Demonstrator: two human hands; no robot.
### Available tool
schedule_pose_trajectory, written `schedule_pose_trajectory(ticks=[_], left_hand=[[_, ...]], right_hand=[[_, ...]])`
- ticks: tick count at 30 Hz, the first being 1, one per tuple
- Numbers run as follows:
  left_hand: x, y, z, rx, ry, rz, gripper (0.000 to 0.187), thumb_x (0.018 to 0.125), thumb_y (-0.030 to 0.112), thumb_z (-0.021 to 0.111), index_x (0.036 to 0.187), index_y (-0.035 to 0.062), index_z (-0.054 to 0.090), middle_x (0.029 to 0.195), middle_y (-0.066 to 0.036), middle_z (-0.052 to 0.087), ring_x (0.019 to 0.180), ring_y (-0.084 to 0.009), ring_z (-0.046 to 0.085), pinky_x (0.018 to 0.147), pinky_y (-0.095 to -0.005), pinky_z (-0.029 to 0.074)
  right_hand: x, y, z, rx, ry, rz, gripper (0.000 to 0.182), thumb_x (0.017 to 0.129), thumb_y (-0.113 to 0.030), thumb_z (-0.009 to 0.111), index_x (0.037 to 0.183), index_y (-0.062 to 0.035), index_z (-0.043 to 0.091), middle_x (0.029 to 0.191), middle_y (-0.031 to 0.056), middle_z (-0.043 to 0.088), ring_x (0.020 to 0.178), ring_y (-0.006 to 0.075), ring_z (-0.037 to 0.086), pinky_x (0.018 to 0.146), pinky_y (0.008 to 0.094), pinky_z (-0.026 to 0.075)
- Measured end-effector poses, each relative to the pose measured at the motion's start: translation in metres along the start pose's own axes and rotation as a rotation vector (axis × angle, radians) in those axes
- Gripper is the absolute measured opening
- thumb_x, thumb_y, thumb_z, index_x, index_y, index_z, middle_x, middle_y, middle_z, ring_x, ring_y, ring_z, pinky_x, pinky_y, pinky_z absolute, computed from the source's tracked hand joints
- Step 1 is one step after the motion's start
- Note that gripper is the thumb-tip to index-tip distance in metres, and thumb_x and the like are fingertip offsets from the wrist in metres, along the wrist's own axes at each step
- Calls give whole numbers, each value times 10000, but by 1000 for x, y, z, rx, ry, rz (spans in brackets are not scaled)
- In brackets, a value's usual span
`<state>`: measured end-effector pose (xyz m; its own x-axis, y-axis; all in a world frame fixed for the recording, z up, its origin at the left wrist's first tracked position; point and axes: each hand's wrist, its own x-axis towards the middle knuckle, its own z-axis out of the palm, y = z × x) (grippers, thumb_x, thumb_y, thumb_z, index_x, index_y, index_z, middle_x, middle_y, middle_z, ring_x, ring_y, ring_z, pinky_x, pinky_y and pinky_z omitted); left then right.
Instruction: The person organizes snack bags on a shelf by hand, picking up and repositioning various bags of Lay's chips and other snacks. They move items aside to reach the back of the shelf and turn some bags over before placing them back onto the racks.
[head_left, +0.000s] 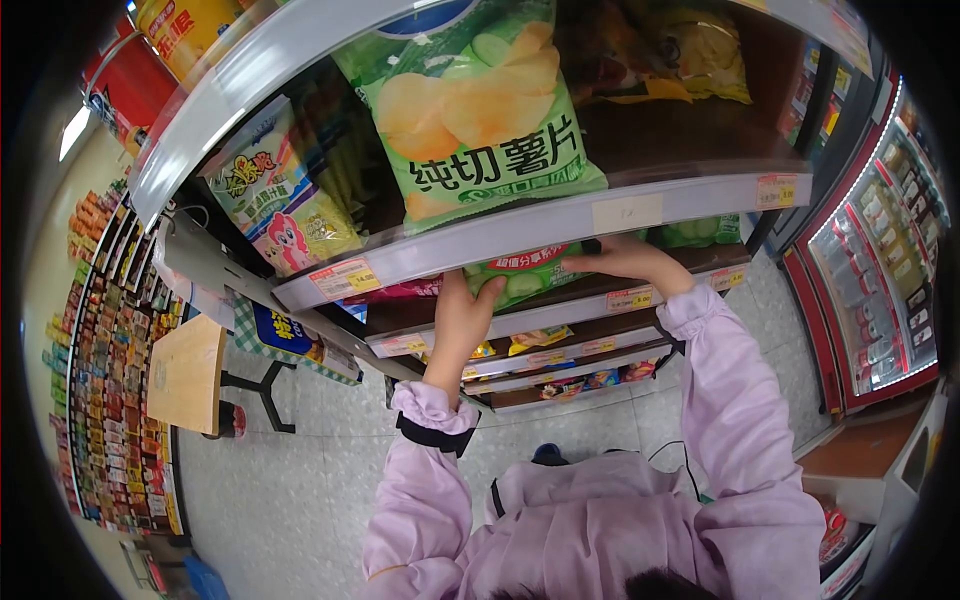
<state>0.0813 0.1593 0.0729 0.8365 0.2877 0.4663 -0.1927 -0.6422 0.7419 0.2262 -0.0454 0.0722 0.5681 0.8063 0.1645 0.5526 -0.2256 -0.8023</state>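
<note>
Loose lilac sleeves (745, 400), gathered cuffs (430, 403), black wristbands (437, 436).

Large green chip bag (490, 110), upper centre of the frame: 纯切薯片 in heavy black characters; smaller line beneath, only 口青瓜 legible.
Smaller green bag (530, 272), centre, under the shelf edge: 超值分享 in white on a red band, remainder cut off or unclear.
Checkered pack (290, 338), left of centre: 特 in yellow on a blue panel, rest unclear.
Pony-print pack (283, 205), upper left: stylised Chinese lettering, not securely legible.
Price label (345, 277), left end of the upper shelf edge, and price label (777, 190), right end: red print and yellow price fields, figures too small for certain reading.
</note>
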Motion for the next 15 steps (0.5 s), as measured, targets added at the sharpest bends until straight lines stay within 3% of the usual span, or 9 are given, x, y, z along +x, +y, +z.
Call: schedule_pose_trajectory(ticks=[2, 6, 8, 10, 11, 13, 14, 15], left_hand=[[5, 6, 2, 74, 0, -62, 409, 727, 191, 636, 1039, -27, 488, 983, -223, 548, 932, -388, 505, 798, -373, 401], [9, 1, 12, 31, 88, -14, 359, 718, 198, 640, 983, -17, 526, 936, -219, 562, 903, -394, 509, 775, -399, 405], [9, -1, 13, 183, 95, 35, 375, 713, 205, 642, 983, -23, 518, 923, -216, 557, 873, -398, 505, 759, -419, 402], [7, 1, 12, 227, 108, 43, 375, 713, 204, 641, 981, -27, 517, 916, -216, 554, 861, -403, 501, 754, -426, 400], [6, 3, 11, 272, 126, 52, 374, 714, 203, 639, 978, -31, 516, 908, -216, 552, 850, -408, 496, 749, -433, 397], [5, 6, 9, 304, 110, 37, 367, 719, 195, 634, 976, -37, 514, 912, -220, 547, 848, -412, 491, 749, -434, 396], [4, 7, 9, 334, 92, 29, 359, 723, 188, 628, 973, -43, 512, 915, -223, 543, 847, -416, 485, 750, -436, 394], [4, 6, 10, 332, 90, 27, 359, 723, 188, 628, 973, -43, 512, 915, -223, 543, 847, -416, 485, 750, -436, 394]], right_hand=[[-1, -2, -8, -70, -11, -56, 653, 739, -395, 641, 1224, -37, 392, 1229, 122, 447, 1108, 208, 427, 861, 294, 389], [-5, -10, -16, 152, -58, -15, 514, 774, -347, 616, 1159, -41, 469, 1164, 104, 503, 1065, 209, 470, 857, 287, 397], [-9, -8, -15, 205, -56, 22, 480, 782, -331, 611, 1142, -40, 487, 1133, 106, 524, 1046, 207, 486, 857, 287, 398], [-18, -6, -9, 105, 116, -29, 396, 777, -293, 612, 1063, -32, 529, 998, 133, 576, 885, 249, 558, 766, 317, 447], [-26, -6, -7, 107, 115, -28, 396, 777, -293, 612, 1063, -32, 529, 998, 133, 576, 885, 249, 558, 766, 317, 447], [-43, -10, -9, -381, 452, 111, 286, 777, -233, 591, 962, -19, 552, 867, 153, 583, 735, 306, 563, 649, 378, 466], [-46, -6, -9, -380, 450, 113, 286, 777, -233, 591, 962, -19, 552, 867, 153, 583, 735, 306, 563, 649, 378, 466], [-48, -3, -9, -576, 530, 114, 251, 770, -205, 583, 919, -6, 552, 827, 167, 573, 695, 323, 551, 618, 404, 458]])
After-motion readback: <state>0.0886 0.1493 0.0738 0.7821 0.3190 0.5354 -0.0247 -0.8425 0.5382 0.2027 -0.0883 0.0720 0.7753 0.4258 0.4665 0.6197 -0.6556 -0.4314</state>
